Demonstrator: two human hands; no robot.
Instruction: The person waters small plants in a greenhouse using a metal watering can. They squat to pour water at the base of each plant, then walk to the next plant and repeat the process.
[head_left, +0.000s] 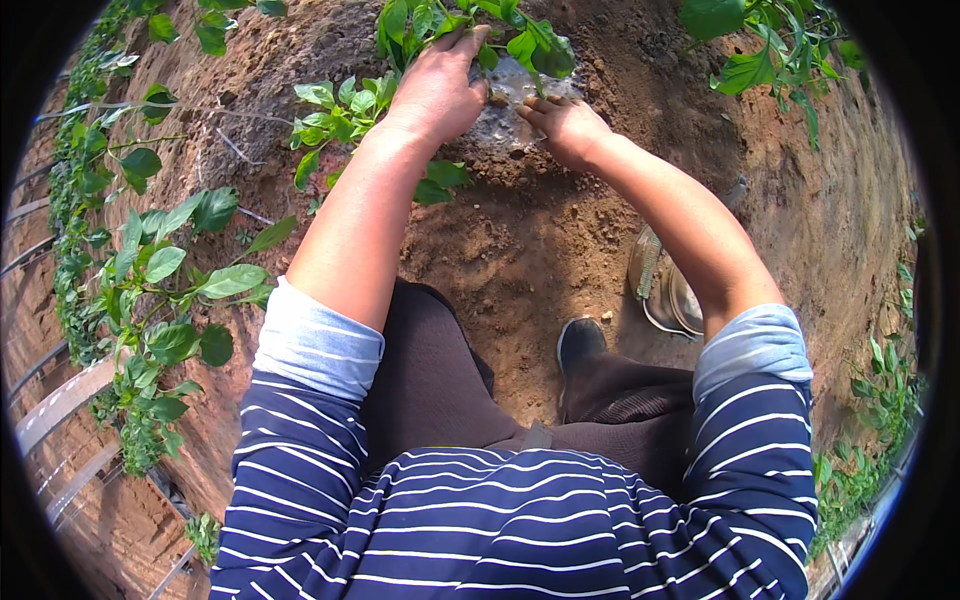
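Note:
Both arms reach forward over bare soil to a leafy green plant (409, 30) at the top of the head view. My left hand (442, 90) lies over the plant's base, its fingers stretched among the stems and leaves; whether it grips a stem cannot be told. My right hand (566, 127) is palm down, fingertips on a wet, greyish patch of ground (506, 112) just right of the plant. Nothing shows in its fingers. A smaller green plant (341, 120) stands left of my left wrist, and a low leaf cluster (442, 182) shows right of my left forearm.
A metal pail-like container (679, 300) stands on the soil, partly behind my right forearm. My shoe (581, 341) is left of it. More leafy plants grow at the left (169, 277) and top right (750, 67). Curved strips (67, 401) cross the far left edge.

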